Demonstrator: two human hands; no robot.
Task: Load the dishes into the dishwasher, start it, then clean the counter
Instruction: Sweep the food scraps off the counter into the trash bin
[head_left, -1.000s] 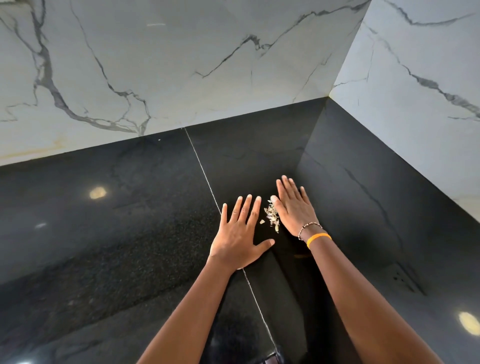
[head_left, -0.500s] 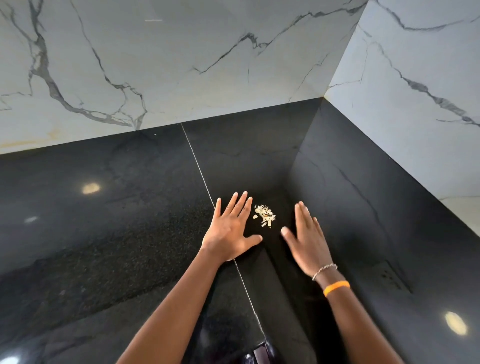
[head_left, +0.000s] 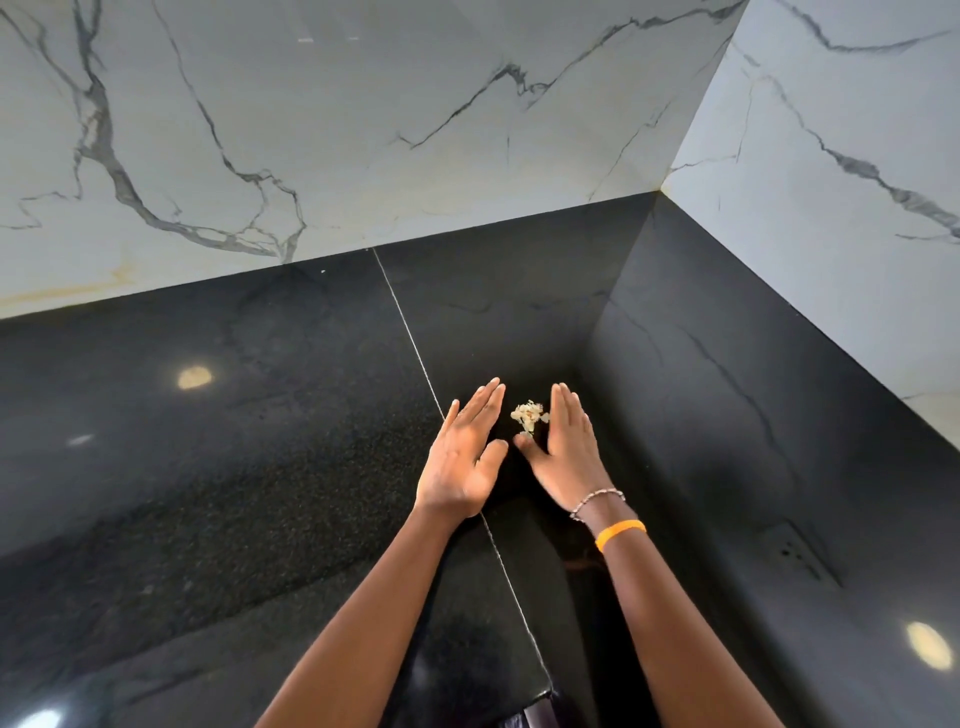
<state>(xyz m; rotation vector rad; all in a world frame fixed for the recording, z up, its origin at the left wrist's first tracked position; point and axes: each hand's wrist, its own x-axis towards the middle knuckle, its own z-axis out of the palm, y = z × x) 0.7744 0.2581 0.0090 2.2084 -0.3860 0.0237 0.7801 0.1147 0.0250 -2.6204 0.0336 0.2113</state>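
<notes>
On black counter (head_left: 260, 467), hands flanking crumbs (head_left: 529, 415)

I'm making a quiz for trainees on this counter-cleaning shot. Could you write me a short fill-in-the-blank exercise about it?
1. The small pile of pale crumbs lies on the ____ counter.
2. The crumbs sit ____ the left hand and the right hand.
3. The orange band is on the ____ wrist.
4. Both hands are open and hold ____.

Missing words: black; between; right; nothing

bright, sharp view; lamp glare spots on the glossy black counter (head_left: 208, 467), wide-angle bending at edges
</notes>
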